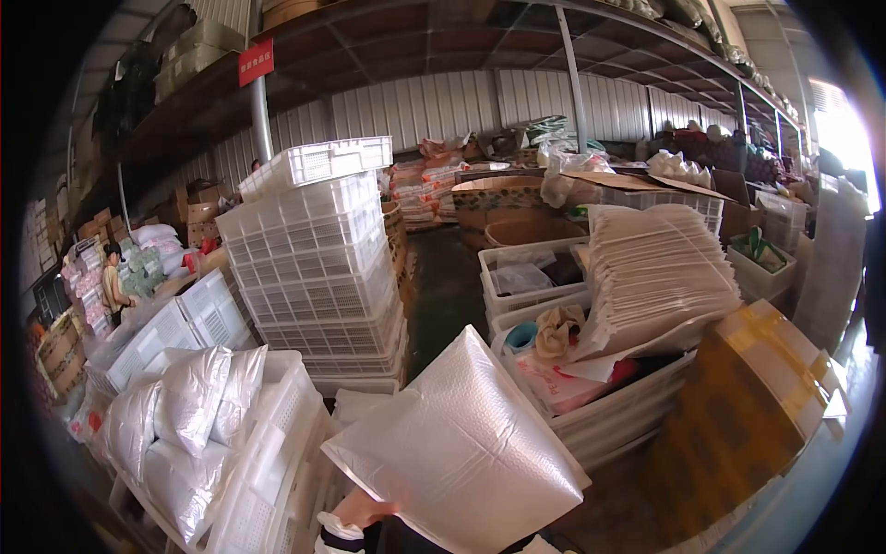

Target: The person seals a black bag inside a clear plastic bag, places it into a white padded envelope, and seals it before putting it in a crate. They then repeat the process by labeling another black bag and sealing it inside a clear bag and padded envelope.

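Observation:
A large silver bubble-foil bag (461,434) is held up in front of me, tilted, its surface puffed out and shiny. My left hand (365,508) grips its lower left edge, thumb on the near face and the other fingers hidden behind. A white cuff shows at that wrist. My right hand does not show; only a scrap of white lies at the bottom edge, right of centre. Several filled silver foil bags (189,397) are piled in a white plastic crate (286,406) to the left.
Stacked white crates (309,268) rise behind the bag. To the right, a thick stack of flat white padded sheets (655,268) rests over crates of mixed items. A taped cardboard box (757,379) stands at far right. Metal posts (260,120) carry a shelf; a person (115,282) is far left.

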Available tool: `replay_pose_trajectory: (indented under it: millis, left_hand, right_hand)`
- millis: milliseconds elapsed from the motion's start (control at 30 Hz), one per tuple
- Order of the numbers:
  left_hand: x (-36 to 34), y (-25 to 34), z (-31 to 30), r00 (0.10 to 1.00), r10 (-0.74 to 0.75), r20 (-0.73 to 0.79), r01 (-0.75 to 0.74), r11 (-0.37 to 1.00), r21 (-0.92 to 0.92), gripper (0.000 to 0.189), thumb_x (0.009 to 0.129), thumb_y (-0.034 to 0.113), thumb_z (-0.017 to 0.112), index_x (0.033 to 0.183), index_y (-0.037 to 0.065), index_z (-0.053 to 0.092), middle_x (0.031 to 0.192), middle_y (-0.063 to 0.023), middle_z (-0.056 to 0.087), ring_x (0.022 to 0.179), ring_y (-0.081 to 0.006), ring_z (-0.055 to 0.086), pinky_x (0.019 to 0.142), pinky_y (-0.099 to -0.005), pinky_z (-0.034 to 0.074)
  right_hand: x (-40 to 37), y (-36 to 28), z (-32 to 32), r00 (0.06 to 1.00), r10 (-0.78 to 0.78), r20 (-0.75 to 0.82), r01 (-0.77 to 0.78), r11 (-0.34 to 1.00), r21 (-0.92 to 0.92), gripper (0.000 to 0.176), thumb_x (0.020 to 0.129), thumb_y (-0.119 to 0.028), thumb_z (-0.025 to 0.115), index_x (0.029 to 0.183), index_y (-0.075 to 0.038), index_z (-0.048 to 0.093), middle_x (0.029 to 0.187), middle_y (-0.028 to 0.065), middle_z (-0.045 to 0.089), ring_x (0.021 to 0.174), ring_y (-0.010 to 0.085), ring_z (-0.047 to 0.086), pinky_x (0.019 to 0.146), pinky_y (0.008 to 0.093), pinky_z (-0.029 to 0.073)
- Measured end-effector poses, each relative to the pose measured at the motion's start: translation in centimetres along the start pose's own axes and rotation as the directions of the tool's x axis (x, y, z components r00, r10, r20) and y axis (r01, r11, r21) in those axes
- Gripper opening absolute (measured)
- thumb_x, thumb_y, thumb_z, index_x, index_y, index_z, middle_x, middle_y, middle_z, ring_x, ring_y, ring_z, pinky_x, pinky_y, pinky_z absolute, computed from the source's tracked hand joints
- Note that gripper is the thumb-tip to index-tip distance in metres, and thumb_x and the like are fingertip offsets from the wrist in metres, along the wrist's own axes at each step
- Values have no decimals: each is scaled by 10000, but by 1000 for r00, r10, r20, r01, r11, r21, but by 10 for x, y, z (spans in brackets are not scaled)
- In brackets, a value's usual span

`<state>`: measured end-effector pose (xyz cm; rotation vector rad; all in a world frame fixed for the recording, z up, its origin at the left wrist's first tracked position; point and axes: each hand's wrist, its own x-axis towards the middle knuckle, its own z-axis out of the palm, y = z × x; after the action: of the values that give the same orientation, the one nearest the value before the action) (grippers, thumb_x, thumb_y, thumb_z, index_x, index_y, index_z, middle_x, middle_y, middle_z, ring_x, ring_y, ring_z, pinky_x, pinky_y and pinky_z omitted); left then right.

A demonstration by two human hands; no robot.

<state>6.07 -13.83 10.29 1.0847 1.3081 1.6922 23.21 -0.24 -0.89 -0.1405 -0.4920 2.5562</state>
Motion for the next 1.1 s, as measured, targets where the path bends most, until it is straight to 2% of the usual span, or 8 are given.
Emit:
replay_pose_trajectory:
  millis: [100, 200, 333, 600, 700, 767, 900, 1100]
  left_hand:
    - [16, 3, -18, 998, 62, 12, -39, 748, -663, 978, 757, 710, 470, 1399, 16, 217, 1349, -135, 400, 1183, -304, 447, 953, -454, 388]
    - [61, 13, -42, 922, 44, 385, 188, 818, -544, 1103, 688, 829, 325, 1402, -3, 198, 1424, -132, 304, 1272, -281, 353, 979, -452, 370]
    - [64, -23, -32, 930, -184, 319, 239, 960, -145, 999, 746, 755, 394, 1391, 8, 239, 1370, -124, 386, 1227, -259, 412, 997, -419, 362]
    - [1, -117, 37, 997, -71, -32, 28, 708, -705, 861, 742, 587, 502, 1365, 32, 291, 1330, -109, 427, 1204, -255, 434, 990, -413, 374]
    - [1, -126, 37, 991, -70, -112, -41, 641, -767, 815, 741, 524, 542, 1355, 41, 311, 1315, -103, 443, 1196, -253, 442, 988, -411, 378]
    - [-1, -129, 34, 986, -74, -152, -76, 607, -791, 788, 740, 483, 569, 1348, 46, 324, 1305, -99, 453, 1190, -252, 447, 986, -409, 381]
    - [3, -136, 27, 984, -74, -164, -92, 577, -812, 739, 738, 399, 623, 1335, 58, 351, 1285, -92, 473, 1179, -250, 458, 982, -406, 386]
    - [-5, -149, 15, 991, -131, -39, 45, 583, -811, 688, 736, 273, 704, 1315, 76, 390, 1255, -80, 504, 1163, -247, 474, 977, -402, 395]
  right_hand:
    - [-4, 0, 3, 999, 26, -34, -28, 998, -52, 553, 895, -213, 526, 1378, -57, 309, 1398, 110, 373, 1233, 259, 417, 1023, 387, 325]
    - [-5, -5, 10, 997, 45, -56, -52, 989, -135, 551, 895, -205, 526, 1379, -55, 307, 1399, 112, 371, 1235, 259, 415, 1024, 384, 323]
    - [0, -27, 47, 996, 60, -66, -79, 941, -329, 550, 896, -194, 525, 1379, -51, 305, 1401, 114, 369, 1238, 258, 413, 1025, 380, 321]
    - [-26, -124, 192, 993, 106, 48, -29, 627, -778, 547, 898, -173, 524, 1381, -43, 300, 1404, 119, 363, 1243, 258, 410, 1028, 373, 318]
    - [-96, -192, 241, 956, 129, 264, 169, 495, -852, 512, 887, -89, 490, 1350, 43, 315, 1350, 208, 407, 1254, 272, 409, 1049, 361, 291]
    - [-114, -193, 200, 683, -363, 634, 731, 347, -588, 599, 855, -196, 558, 1325, 82, 311, 1277, 277, 448, 1219, 356, 435, 1055, 445, 292]
    - [-92, -150, 96, 842, -289, 456, 539, 496, -680, 1016, 631, -350, 806, 1389, 0, 226, 1453, 155, 235, 1358, 290, 188, 1103, 440, 118]
    - [-29, -47, 40, 837, -542, -70, 442, 747, -496, 621, 788, -214, 662, 1308, -32, 375, 1271, 91, 466, 1172, 253, 434, 973, 401, 348]
